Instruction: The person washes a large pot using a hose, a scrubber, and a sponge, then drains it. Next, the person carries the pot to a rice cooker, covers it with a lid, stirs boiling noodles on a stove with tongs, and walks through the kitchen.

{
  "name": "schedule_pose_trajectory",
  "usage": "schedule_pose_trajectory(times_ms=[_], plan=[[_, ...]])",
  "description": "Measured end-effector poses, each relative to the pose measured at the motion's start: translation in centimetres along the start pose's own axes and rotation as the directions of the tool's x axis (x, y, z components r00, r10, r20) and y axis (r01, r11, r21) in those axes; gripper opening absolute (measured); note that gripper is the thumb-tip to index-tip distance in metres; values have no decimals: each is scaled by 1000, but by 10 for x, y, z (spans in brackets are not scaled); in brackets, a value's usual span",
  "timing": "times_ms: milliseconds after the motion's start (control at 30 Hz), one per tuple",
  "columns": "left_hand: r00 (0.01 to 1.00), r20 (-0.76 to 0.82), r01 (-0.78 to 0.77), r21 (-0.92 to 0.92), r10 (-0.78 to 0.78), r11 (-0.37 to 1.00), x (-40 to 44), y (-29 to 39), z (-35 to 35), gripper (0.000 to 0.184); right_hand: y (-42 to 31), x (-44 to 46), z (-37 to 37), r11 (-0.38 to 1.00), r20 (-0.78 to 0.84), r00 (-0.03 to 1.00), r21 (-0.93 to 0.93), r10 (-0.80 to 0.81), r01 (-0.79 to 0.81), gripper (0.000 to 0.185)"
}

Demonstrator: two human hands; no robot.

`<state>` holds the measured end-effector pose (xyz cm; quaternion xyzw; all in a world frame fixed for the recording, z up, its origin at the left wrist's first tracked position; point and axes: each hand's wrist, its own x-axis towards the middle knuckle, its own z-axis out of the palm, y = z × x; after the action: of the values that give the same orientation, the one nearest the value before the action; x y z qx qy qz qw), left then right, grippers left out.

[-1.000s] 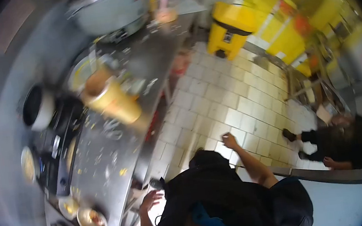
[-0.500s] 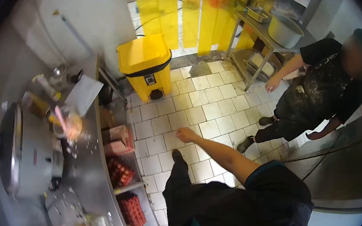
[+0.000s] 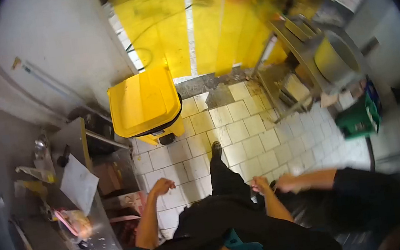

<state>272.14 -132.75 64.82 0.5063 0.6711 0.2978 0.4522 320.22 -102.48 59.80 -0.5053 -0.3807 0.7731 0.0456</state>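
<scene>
My left hand (image 3: 163, 186) hangs over the tiled floor, to the right of the steel counter (image 3: 98, 185). Its fingers are curled closed, and I see nothing in them. Ahead of my right hip is my right hand (image 3: 259, 184), also loosely closed with nothing visible in it. Very near it on the right is a co-worker's hand (image 3: 285, 183); whether the two touch I cannot tell. A yellow lidded bin (image 3: 144, 102) stands ahead of me, closest to my left hand, with a black liner edge showing under its lid.
On the counter are a paper sheet (image 3: 79, 184) and a clear container with a pink rim (image 3: 75, 224). Yellow strip curtains (image 3: 156, 30) hang ahead. A metal table (image 3: 295, 46) with a large pot (image 3: 334, 61) stands right, near a green crate (image 3: 359, 118). The co-worker (image 3: 363, 195) is close on my right.
I have moved forward, so the bin and table appear nearer. My left hand has come into view. The co-worker is now beside me, lower in view, and the green crate shows.
</scene>
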Motion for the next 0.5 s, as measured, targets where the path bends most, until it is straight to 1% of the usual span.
schedule_pose_trajectory(times_ms=[33, 67, 100, 133, 167, 200, 233, 267, 300, 333, 367, 400, 433, 467, 500], plan=[[965, 6, -261, 51, 261, 964, 32, -38, 1, 26, -3, 24, -23, 980, 226, 974, 197, -28, -17, 30], [988, 2, 153, -132, -154, 979, 56, -6, -10, 22, -11, 52, -34, 862, 470, 880, 470, -64, -189, 30], [1000, -8, -7, 374, 11, 927, 81, -33, -5, 21, -23, 83, -45, 662, 677, 731, 585, -80, -469, 31], [964, -55, 261, 0, -261, 965, 91, -31, 4, 15, -46, 105, -51, 539, 781, 623, 537, -28, -649, 31], [944, -81, 322, 21, -319, 947, 93, 11, -3, 19, -100, 122, -52, 701, 697, 676, 357, 239, -617, 31], [902, -128, 404, -88, -413, 910, 94, 47, -5, 20, -144, 141, -48, 806, 547, 715, 117, 435, -581, 31], [859, -147, 466, -172, -491, 868, 90, 63, -1, 21, -177, 157, -37, 841, 368, 762, -131, 533, -524, 31], [825, -162, 501, -234, -541, 833, 83, 59, 15, 21, -202, 170, -22, 817, 195, 821, -364, 536, -447, 31], [832, -314, 492, 36, -457, 870, 78, 54, 26, 21, -222, 179, -7, 741, 43, 884, -566, 465, -362, 31], [848, -421, 470, 321, -321, 822, 72, 50, 39, 22, -241, 182, 4, 619, -75, 940, -735, 332, -277, 30], [782, -386, 618, 383, -489, 686, 65, 62, 42, 21, -280, 201, 9, 552, -71, 905, -772, 419, -316, 39], [628, -508, 762, 244, -590, 600, 55, 28, 85, 21, -301, 230, 6, 571, -70, 896, -748, 439, -338, 39], [567, -478, 797, 113, -671, 593, 51, 20, 92, 21, -309, 270, -1, 567, -94, 912, -757, 398, -325, 34], [570, -426, 758, -57, -703, 649, 53, 20, 90, 20, -329, 285, 12, 593, -68, 959, -773, 274, -225, 32], [578, -347, 697, -260, -739, 668, 62, 17, 86, 19, -347, 290, 38, 596, -11, 992, -799, 127, -85, 30]])
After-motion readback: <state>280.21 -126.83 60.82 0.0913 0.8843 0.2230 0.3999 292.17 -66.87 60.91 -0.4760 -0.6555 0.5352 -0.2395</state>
